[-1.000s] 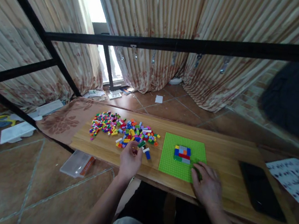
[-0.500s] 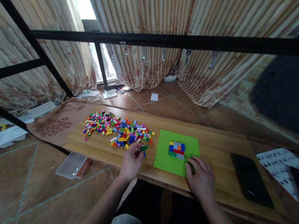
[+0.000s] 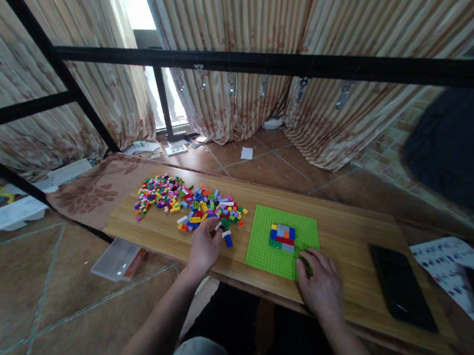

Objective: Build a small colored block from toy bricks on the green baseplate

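My left hand [image 3: 206, 248] is at the near right edge of a pile of loose toy bricks [image 3: 199, 207]. Its thumb and fingers are pinched together near a white and a dark green brick [image 3: 225, 223]; what they grip is too small to make out. A blue brick [image 3: 229, 241] lies just right of its fingertips. On the light green baseplate [image 3: 258, 254] sits a flat, square block of joined bricks [image 3: 282, 237] in blue, grey, red, yellow, orange and green. My right hand [image 3: 323, 284] rests over the plate's near right corner, fingers curled around something dark green, partly hidden.
Many tiny coloured pieces [image 3: 155, 191] are heaped on the left of the wooden board [image 3: 347, 226]. A black phone [image 3: 403, 287] lies at right, beside a printed sheet [image 3: 437, 253]. Below the board's left front is a clear plastic box [image 3: 116, 259]. A black metal rail [image 3: 256, 62] crosses behind.
My left hand has shifted slightly left and up towards the pile, and more of the blue brick beside it shows. My right hand stays at the plate's corner. The view has shifted slightly.
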Motion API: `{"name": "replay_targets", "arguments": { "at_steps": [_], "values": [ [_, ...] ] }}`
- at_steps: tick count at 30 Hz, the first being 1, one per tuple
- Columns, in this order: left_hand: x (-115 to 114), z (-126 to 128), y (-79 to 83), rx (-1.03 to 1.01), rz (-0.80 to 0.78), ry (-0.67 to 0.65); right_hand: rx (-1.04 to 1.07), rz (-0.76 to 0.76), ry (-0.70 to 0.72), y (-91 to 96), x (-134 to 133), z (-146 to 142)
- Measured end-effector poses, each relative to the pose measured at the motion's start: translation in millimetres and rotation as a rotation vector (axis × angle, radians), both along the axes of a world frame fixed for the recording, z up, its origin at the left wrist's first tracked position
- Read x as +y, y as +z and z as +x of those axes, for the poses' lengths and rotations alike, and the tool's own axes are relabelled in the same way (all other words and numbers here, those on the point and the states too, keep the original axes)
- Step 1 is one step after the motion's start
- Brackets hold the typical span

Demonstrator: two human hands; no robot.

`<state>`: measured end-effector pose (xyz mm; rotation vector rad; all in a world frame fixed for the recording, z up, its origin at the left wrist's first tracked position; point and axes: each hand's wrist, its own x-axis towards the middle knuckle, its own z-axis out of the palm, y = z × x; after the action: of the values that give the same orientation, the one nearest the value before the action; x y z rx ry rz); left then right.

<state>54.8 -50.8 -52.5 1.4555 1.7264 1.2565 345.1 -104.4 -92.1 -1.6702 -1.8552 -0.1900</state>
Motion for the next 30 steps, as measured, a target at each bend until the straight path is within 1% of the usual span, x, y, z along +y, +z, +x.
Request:
{"name": "replay_targets", "arguments": {
  "at_steps": [4,9,12,15,18,20,24,30],
  "values": [
    [-5.6,-7.5,-9.4,-0.018,0.038,0.034,-0.007,0.000,0.003,-0.6,0.2,0.4],
    [-15.9,-18.6,-9.6,0.029,0.020,0.078,-0.005,-0.008,0.004,-1.8,0.4,1.1],
    [-21.1,-21.7,-7.8,0.124,0.017,0.055,-0.014,0.003,0.008,-2.4,0.4,1.8],
    [-24.2,-20.0,-7.0,0.271,0.007,0.001,-0.028,0.005,0.016,-2.9,0.4,2.7],
    [-24.2,-16.8,-7.6,0.413,-0.017,-0.027,-0.035,0.004,0.021,-3.5,0.2,3.5],
    [-22.8,-16.1,-8.8,0.453,-0.029,-0.032,-0.042,0.009,0.022,-4.2,0.1,4.1],
    [-20.5,-20.3,-11.8,0.427,-0.025,0.010,-0.061,0.024,0.031,-5.8,0.4,5.4],
    [-19.1,-29.0,-12.8,0.338,0.049,0.072,-0.060,0.034,0.023,-5.6,0.5,5.6]
  ]
}}
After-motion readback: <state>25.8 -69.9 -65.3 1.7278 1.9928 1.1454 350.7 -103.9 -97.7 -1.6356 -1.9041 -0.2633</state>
